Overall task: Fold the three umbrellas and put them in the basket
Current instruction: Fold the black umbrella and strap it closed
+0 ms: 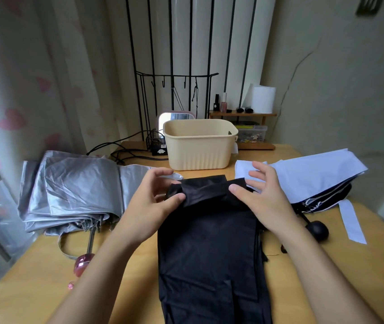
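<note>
A black umbrella [209, 249] lies flat along the middle of the wooden table, its far end rolled over. My left hand [153, 197] pinches that rolled edge between thumb and fingers. My right hand [261, 195] presses its thumb on the same fold, with the other fingers spread above it. A silver umbrella [69, 190] with a pink handle lies collapsed at the left. A pale blue umbrella [315, 176] with a black handle lies at the right. The cream basket [198, 150] stands empty behind the black umbrella.
A small mirror [174, 116], black cables [121, 150] and a wire rack stand behind the basket. A wooden shelf [242, 114] with bottles and a paper roll is at the back right. A curtain hangs close on the left.
</note>
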